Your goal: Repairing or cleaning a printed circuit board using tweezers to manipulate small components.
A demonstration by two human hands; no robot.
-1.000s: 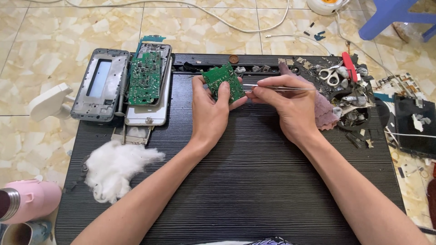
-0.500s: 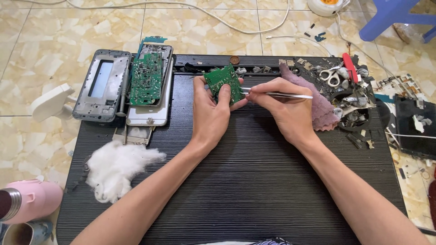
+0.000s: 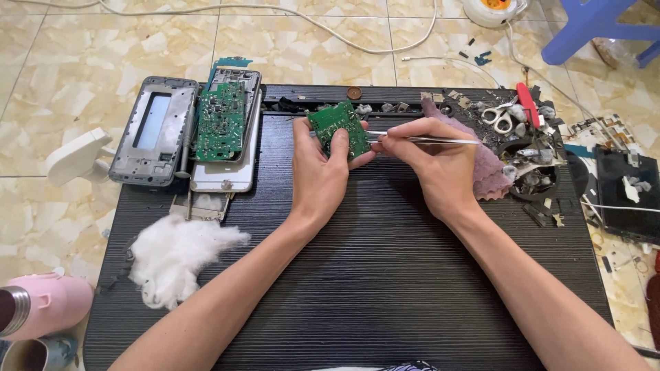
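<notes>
While left hand (image 3: 317, 180) fingers pinch small green circuit board (image 3: 339, 128) above black ribbed tabletop (image 3: 385, 275), right hand (image 3: 434, 165) grips thin metal tweezers (image 3: 426, 139), tips at board edge; work mid-way, phone shells opened alongside.

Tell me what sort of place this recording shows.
Probably an informal electronics repair spot set up on a tiled floor. The left hand holds a small green circuit board while the right hand works at it with tweezers; an opened phone and scattered small parts lie on the low black table.

Green circuit board (image 3: 338, 126), black ribbed table (image 3: 385, 275), white cotton wad (image 3: 175, 253), pink flask (image 3: 48, 304), mauve cloth (image 3: 489, 168)
</notes>
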